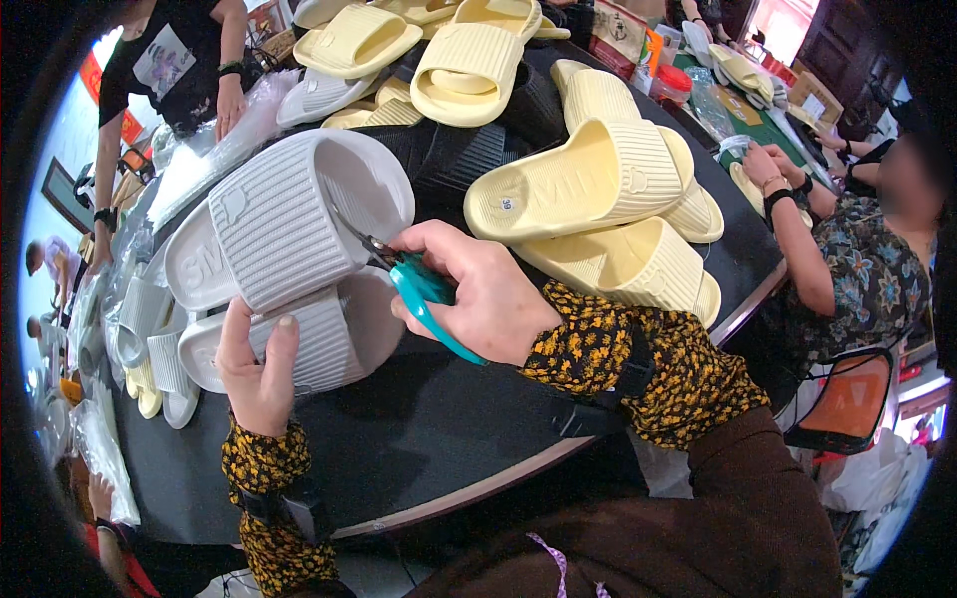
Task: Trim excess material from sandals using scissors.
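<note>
In the head view, the upper grey slide sandal (284, 234) lies at ten o'clock, overlapping the lower grey slide sandal (321, 349) at nine, both on the black tabletop (449, 439). At about eight to nine, the left hand (257, 374) grips the lower sandal's near side, thumb over its ribbed strap and forefinger reaching the upper sandal. At the centre, the right hand (488, 294) is closed around teal-handled scissors (413, 301), whose blades point toward ten, at the upper sandal's strap opening; whether they touch it, I cannot tell. Pale yellow slides (558, 194) are stacked at one o'clock, just beyond the right hand. A seated co-worker (857, 274) is at three.
</note>
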A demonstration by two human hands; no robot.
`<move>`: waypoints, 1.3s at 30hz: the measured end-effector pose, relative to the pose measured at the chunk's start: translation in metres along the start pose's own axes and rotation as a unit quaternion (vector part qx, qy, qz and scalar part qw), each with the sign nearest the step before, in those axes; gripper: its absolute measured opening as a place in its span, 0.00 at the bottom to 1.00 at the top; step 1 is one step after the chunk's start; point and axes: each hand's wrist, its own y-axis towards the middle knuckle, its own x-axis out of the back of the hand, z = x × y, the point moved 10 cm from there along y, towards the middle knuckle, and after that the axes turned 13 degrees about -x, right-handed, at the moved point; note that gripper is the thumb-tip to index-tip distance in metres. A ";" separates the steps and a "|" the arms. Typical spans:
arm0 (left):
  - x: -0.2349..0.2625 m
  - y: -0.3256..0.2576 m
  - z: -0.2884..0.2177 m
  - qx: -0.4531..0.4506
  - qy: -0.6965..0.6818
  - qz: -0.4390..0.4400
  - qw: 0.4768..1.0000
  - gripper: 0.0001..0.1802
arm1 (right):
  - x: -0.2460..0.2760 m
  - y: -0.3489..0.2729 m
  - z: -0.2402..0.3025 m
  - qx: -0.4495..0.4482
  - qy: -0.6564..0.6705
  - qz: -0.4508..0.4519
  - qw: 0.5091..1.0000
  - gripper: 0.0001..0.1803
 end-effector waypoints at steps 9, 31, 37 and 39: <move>-0.002 0.002 -0.007 -0.021 0.037 0.019 0.999 0.15 | 0.009 0.001 0.003 0.028 -0.001 -0.034 0.999 0.21; -0.007 0.002 -0.021 -0.054 0.074 0.015 0.996 0.12 | 0.017 0.000 0.010 -0.024 0.068 -0.012 0.997 0.19; -0.005 0.000 -0.017 -0.051 0.074 0.014 0.996 0.11 | 0.012 0.002 0.005 -0.034 0.027 0.007 0.999 0.23; -0.006 0.000 -0.016 -0.049 0.075 0.017 0.996 0.11 | 0.012 0.001 0.005 -0.031 0.032 0.008 0.999 0.23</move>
